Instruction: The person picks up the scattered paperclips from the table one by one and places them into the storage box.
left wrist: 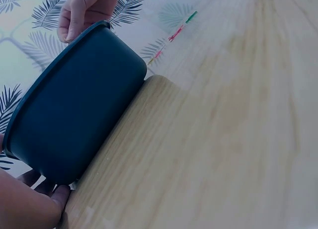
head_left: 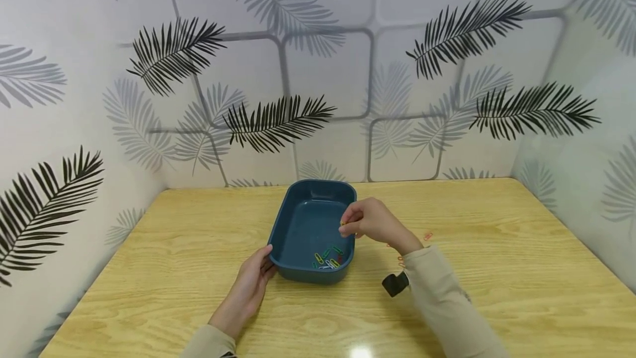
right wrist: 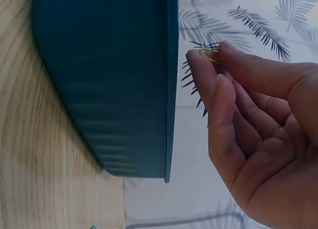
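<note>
A bright yellow, looped wire paper clip is pinched between the thumb and fingertips of the right hand. It is held above the right-hand side of a deep, dark blue rectangular bin, apparently plastic, which is set on a yellow wood-grain table. The bin's near left corner is gripped by the left hand, with the thumb at the rim and the fingers against the outer wall below. Inside the bin, at its near end, loose green, yellow, white and red clips are scattered; to its right, a few orange-red clips are seen on the table.

The yellow clip is judged very light, springy and hardly fragile, but smooth and easily dropped; it is best taken by one rounded end, with a fingertip pinch. The bin is judged light and stiff, best steadied by its rim.
</note>
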{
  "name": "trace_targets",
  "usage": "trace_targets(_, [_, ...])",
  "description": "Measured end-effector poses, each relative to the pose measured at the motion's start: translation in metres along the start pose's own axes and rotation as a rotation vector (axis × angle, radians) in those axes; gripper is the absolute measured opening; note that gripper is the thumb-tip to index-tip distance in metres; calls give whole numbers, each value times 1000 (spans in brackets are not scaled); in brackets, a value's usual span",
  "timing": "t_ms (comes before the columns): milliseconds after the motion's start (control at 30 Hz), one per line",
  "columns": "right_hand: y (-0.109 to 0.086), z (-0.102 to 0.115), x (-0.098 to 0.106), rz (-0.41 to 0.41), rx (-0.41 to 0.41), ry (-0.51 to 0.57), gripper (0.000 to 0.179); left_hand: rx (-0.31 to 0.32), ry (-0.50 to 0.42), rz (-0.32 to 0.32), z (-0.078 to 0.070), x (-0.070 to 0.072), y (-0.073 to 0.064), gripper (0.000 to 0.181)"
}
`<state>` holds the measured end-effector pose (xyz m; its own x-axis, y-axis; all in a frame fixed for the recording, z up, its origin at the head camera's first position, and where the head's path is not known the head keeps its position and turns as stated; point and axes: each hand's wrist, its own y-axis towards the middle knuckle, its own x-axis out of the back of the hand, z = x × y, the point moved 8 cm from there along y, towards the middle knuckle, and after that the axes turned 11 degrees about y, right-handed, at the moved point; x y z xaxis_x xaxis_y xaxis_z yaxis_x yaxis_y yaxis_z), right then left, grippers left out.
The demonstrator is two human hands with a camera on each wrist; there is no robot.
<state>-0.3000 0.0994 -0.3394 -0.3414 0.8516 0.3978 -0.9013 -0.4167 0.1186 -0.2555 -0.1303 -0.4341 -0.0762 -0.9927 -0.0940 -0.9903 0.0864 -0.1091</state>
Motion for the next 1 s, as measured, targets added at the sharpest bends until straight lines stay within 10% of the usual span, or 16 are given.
trace_targets(667, [-3, 7, -18, 91, 54, -39, 11, -64, 12, 40, -4, 0, -2, 65])
trace_targets(1000, [-4, 6, -18, 84, 34, -48, 15, 2, 16, -11, -2, 1, -2, 49])
